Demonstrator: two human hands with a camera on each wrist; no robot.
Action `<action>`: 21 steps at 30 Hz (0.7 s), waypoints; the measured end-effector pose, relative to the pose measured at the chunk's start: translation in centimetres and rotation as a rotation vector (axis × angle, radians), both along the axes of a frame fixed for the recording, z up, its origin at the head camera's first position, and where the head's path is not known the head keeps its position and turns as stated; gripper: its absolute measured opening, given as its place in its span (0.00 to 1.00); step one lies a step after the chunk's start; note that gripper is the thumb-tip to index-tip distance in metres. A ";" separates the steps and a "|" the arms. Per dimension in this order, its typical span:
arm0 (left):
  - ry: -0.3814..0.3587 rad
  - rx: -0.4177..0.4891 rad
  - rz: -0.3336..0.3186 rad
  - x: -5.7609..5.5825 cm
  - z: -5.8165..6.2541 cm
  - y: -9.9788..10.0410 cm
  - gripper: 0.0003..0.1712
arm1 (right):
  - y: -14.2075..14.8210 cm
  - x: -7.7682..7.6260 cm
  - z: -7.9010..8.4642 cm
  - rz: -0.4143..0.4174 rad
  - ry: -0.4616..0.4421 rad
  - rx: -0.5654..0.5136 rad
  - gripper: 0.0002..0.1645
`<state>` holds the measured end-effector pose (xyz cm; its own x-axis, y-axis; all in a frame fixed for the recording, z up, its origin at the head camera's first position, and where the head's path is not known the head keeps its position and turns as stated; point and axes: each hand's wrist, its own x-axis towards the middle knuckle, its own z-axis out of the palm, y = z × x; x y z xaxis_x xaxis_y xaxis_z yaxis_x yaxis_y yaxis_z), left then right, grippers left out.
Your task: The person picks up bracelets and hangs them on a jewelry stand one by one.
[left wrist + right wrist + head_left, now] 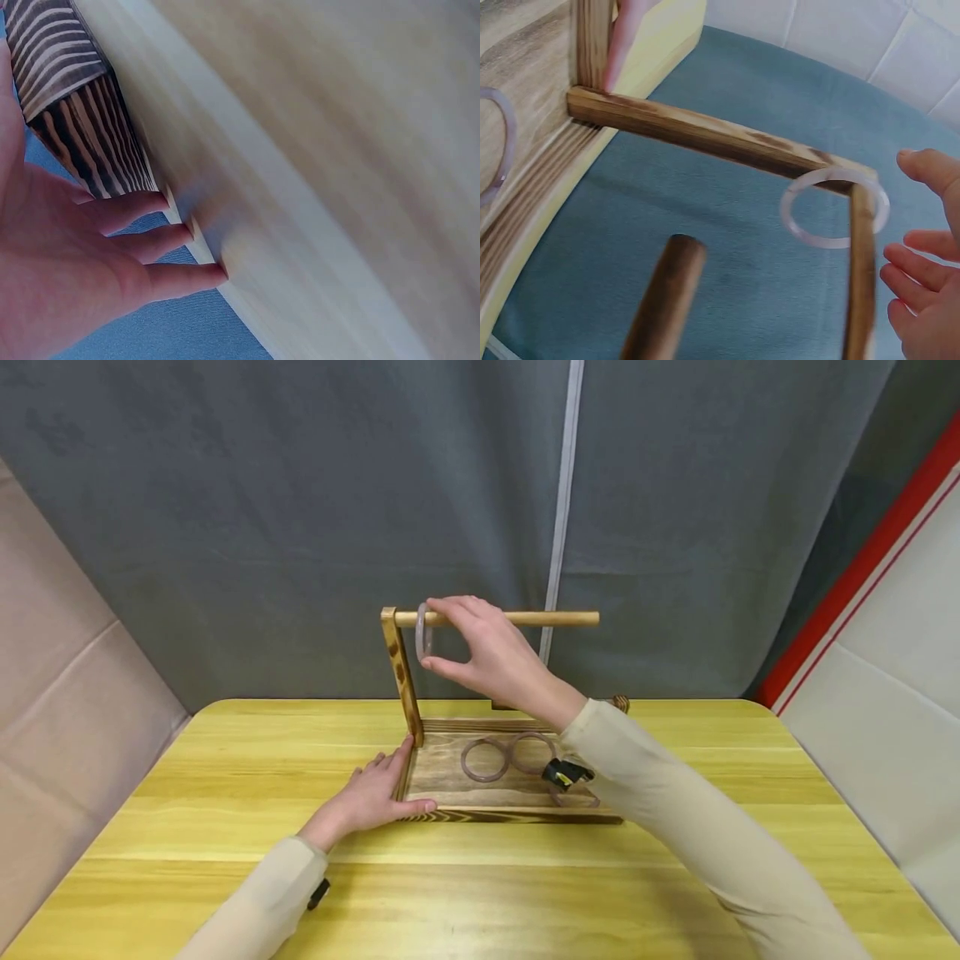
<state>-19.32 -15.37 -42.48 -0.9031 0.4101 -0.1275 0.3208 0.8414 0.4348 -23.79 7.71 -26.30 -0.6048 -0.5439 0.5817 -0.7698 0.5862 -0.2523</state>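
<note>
A pale translucent bangle (420,639) hangs around the horizontal wooden rod (566,618), close to the upright post (402,681). My right hand (491,647) is beside that bangle with thumb and fingers spread. In the right wrist view a gap shows between the fingertips and the bangle (825,242). My left hand (367,797) rests at the left front corner of the stand's wooden tray base (450,797), thumb along the front edge. Its extended fingers (187,279) touch the table in the left wrist view.
Two more bangles, a left one (462,762) and a right one (532,734), lie on the tray; part of another shows near the right sleeve. A second dark rod (664,300) sticks up in the right wrist view. A grey curtain (300,527) hangs behind the table (225,768).
</note>
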 end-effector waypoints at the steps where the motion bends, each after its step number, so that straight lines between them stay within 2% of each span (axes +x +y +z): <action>1: 0.001 0.002 0.000 0.0 0.0 0.0 0.64 | 0.1 0.2 0.1 0.013 0.014 -0.005 0.40; 7: -0.003 0.010 0.004 0.0 0.0 -0.2 0.64 | 0.6 1.2 0.7 0.063 0.100 -0.004 0.41; 11: 0.003 0.011 0.002 -0.2 -0.1 -0.3 0.64 | 1.2 1.7 0.4 0.073 0.106 -0.002 0.40; 15: 0.012 0.014 0.003 -0.3 -0.2 -0.4 0.64 | 2.0 2.2 -0.5 0.082 0.067 0.030 0.40; 21: 0.015 0.025 0.004 -0.2 -0.3 -0.6 0.64 | 3.8 2.7 -2.7 0.110 0.026 0.093 0.37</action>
